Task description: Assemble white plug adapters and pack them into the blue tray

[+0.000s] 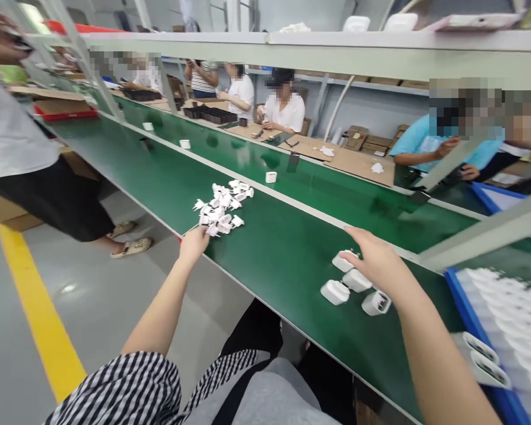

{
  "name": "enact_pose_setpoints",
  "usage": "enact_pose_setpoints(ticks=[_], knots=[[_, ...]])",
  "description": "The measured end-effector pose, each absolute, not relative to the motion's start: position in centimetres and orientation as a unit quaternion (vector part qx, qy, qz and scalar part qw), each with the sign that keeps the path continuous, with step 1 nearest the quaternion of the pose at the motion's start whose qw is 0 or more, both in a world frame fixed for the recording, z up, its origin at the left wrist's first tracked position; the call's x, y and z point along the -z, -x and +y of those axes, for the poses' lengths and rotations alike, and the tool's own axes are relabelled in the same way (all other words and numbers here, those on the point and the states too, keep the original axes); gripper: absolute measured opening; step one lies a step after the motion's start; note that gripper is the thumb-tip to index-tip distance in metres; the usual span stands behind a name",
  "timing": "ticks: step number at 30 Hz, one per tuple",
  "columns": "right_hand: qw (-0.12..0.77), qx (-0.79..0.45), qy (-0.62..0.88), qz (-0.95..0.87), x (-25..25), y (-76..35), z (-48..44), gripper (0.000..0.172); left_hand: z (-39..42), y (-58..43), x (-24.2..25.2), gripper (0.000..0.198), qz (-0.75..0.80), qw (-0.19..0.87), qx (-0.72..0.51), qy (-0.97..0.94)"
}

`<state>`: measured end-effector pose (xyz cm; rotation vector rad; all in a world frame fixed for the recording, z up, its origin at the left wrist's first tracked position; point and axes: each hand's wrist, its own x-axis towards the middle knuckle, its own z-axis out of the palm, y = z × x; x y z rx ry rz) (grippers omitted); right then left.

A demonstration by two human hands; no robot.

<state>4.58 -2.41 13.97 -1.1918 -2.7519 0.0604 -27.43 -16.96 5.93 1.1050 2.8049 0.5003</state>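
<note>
A pile of small white plug pieces (221, 206) with prongs lies on the green work surface (265, 242). My left hand (194, 243) is at the pile's near edge, its fingers closed on one of these pieces; the fingertips are partly hidden. Over to the right, my right hand (376, 257) is open, thumb and index finger spread, above several white charger housings (335, 291). The thumb overlaps one white housing (343, 260) in view; whether it touches cannot be told. A further housing (376, 303) lies on its side, its hollow end showing.
At right, a blue tray (462, 301) holds rows of white housings, with two loose housings (482, 357) at its edge. A pale rail (301, 203) divides the surface; single white housings (271, 177) stand beyond it. Slanted posts (491, 227) and a shelf hang close. Co-workers sit opposite; one person (22, 130) stands left.
</note>
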Motion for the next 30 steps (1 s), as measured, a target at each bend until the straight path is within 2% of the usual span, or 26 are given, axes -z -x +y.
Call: enact_pose_setpoints(ticks=[3, 5, 8, 11, 12, 14, 17, 19, 24, 27, 30], knots=[[0.152, -0.103, 0.357, -0.916, -14.2, -6.3, -6.5, 0.045, -15.9, 23.4, -7.8, 0.027, 0.866, 0.106, -0.311, -0.376], [0.181, -0.175, 0.348, -0.903, -13.5, -7.6, -9.0, 0.049, -15.4, 18.7, -9.2, 0.027, 0.752, 0.245, -0.423, -0.442], [0.217, -0.263, 0.349, -0.873, -11.5, -10.1, -11.6, 0.046, -15.0, 10.3, -10.2, 0.020, 0.518, 0.514, -0.393, -0.560], [0.268, -0.332, 0.386, -0.818, -9.6, -13.7, -12.7, 0.024, -14.1, 3.2, -9.1, 0.022, 0.382, 0.631, -0.334, -0.587], [0.293, -0.345, 0.413, -0.790, -9.0, -15.1, -12.8, 0.020, -13.5, 1.4, -8.4, 0.024, 0.383, 0.622, -0.330, -0.598], [0.359, -0.362, 0.472, -0.719, -7.9, -17.6, -12.8, 0.018, -12.0, -1.4, -7.1, 0.029, 0.443, 0.527, -0.341, -0.640], [0.480, -0.396, 0.506, -0.598, -6.3, -20.1, -12.4, 0.024, -9.1, -4.0, -5.2, 0.039, 0.570, 0.313, -0.330, -0.684], [0.528, -0.420, 0.498, -0.544, -5.2, -20.7, -12.0, 0.029, -7.6, -4.8, -4.3, 0.041, 0.617, 0.257, -0.287, -0.686], [0.507, -0.396, 0.520, -0.561, -3.3, -19.3, -10.7, 0.028, -7.1, -4.1, -2.7, 0.028, 0.563, 0.318, -0.245, -0.722], [0.457, -0.378, 0.533, -0.603, -3.0, -18.0, -10.1, 0.022, -8.4, -3.0, -2.1, 0.036, 0.512, 0.395, -0.279, -0.710], [0.384, -0.377, 0.536, -0.651, -3.1, -16.9, -9.7, 0.018, -9.2, -2.3, -2.0, 0.042, 0.501, 0.416, -0.318, -0.689]])
